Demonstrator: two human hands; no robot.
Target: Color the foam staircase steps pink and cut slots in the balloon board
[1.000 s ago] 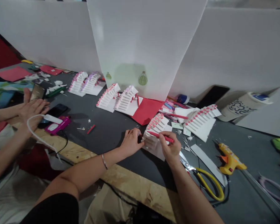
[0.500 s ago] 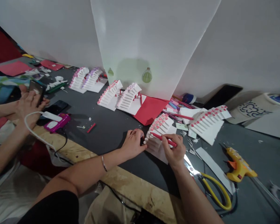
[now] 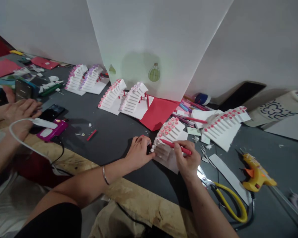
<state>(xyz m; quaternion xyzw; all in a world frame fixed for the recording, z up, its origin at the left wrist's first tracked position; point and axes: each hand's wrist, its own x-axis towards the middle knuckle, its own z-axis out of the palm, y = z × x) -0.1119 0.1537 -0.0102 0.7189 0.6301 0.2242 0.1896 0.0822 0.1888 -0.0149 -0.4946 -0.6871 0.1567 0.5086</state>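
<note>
A small white paper staircase [image 3: 168,134] with red-dotted step ends lies on the dark table in front of me. My left hand [image 3: 138,152] is closed against its lower left edge, fingers pinching the bottom steps. My right hand [image 3: 187,158] grips a red marker [image 3: 176,146] and rests on the staircase's lower right part, the marker's tip pointing left onto the steps.
More paper staircases [image 3: 223,125] [image 3: 123,97] [image 3: 83,77] stand about. Yellow-handled scissors [image 3: 224,198] and a yellow glue gun [image 3: 257,172] lie at right. Red paper [image 3: 159,112] and markers [image 3: 186,114] sit by a white board [image 3: 151,43]. Another person's hands [image 3: 20,109], phones and a pink device [image 3: 52,130] are at left.
The view has shifted slightly; my hands stay on the staircase, the marker barely moving. The other person's hands at left have lowered toward the table.
</note>
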